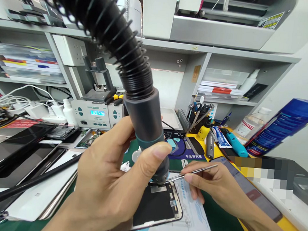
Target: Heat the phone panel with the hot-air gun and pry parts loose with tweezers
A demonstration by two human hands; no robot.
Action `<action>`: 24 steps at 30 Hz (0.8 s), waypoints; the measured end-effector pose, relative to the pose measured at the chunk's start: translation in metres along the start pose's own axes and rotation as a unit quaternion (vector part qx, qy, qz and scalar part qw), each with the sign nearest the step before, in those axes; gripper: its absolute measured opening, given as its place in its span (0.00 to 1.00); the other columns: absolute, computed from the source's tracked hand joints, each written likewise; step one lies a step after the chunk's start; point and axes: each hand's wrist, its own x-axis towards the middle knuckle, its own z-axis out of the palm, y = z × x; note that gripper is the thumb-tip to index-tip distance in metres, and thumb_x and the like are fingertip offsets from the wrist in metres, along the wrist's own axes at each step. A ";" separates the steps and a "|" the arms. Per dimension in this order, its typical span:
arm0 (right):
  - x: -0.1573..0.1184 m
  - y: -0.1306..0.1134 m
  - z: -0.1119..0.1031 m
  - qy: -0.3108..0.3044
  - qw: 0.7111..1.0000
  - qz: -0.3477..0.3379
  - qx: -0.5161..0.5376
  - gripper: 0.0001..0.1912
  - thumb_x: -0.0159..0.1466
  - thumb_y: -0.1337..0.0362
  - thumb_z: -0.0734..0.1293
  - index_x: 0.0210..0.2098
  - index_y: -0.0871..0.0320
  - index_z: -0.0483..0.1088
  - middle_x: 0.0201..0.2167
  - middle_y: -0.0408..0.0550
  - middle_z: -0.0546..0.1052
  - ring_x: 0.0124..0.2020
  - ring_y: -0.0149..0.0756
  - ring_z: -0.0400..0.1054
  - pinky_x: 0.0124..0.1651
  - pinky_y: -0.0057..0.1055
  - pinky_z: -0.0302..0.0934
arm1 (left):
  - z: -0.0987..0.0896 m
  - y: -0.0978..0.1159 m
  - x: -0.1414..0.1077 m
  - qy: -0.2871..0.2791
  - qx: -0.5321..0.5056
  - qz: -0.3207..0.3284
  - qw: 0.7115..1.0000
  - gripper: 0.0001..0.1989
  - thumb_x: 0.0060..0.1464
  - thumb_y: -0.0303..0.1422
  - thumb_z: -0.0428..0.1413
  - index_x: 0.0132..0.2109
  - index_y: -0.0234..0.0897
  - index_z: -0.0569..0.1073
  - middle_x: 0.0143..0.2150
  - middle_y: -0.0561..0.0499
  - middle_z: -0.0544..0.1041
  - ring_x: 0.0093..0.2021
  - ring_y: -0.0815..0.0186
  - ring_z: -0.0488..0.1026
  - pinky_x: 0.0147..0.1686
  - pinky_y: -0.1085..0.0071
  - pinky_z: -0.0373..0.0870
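Note:
My left hand (106, 176) is wrapped round the dark handle of a hot air gun (146, 115), whose ribbed hose rises to the upper left. The nozzle points down at the top edge of a phone screen assembly (156, 203), which lies black side up. Between the thumb and fingers of my right hand (213, 179) is a pair of thin metal tweezers (204, 169). Their tips reach in beside the nozzle; whether they touch the screen is hidden. Under the screen is a pale printed repair mat (195, 222).
A rework station (90, 114) with a lit display stands behind my left hand. Phone panels (44, 181) are stacked at left. A tool holder (200, 115), yellow bottle (203, 131), clear bottle (253, 125) and blue can (286, 126) stand at right. A black cable (31, 184) crosses the left side.

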 end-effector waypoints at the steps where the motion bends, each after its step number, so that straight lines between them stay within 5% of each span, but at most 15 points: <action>1: 0.000 0.000 0.000 0.000 1.000 0.000 0.000 0.14 0.64 0.55 0.75 0.38 0.60 0.81 0.17 0.42 0.76 0.17 0.28 0.67 0.19 0.24 0.61 | 0.000 0.000 0.000 -0.003 0.003 -0.002 1.000 0.16 0.63 0.39 0.59 0.57 0.55 0.74 0.39 0.55 0.79 0.32 0.65 0.75 0.28 0.67 0.74; 7: -0.001 -0.001 0.000 0.002 1.000 -0.003 -0.004 0.14 0.64 0.55 0.75 0.38 0.61 0.81 0.17 0.43 0.76 0.17 0.28 0.67 0.20 0.23 0.61 | 0.000 0.000 0.002 0.001 0.035 0.002 0.999 0.16 0.64 0.40 0.58 0.58 0.54 0.74 0.41 0.56 0.79 0.38 0.64 0.77 0.39 0.66 0.77; 24: -0.001 0.003 0.000 0.003 1.000 -0.003 -0.001 0.13 0.63 0.55 0.76 0.39 0.60 0.81 0.17 0.43 0.76 0.18 0.28 0.68 0.19 0.23 0.62 | 0.002 0.004 0.005 -0.027 -0.019 0.006 0.999 0.13 0.66 0.39 0.57 0.56 0.55 0.74 0.40 0.58 0.79 0.38 0.68 0.77 0.31 0.70 0.73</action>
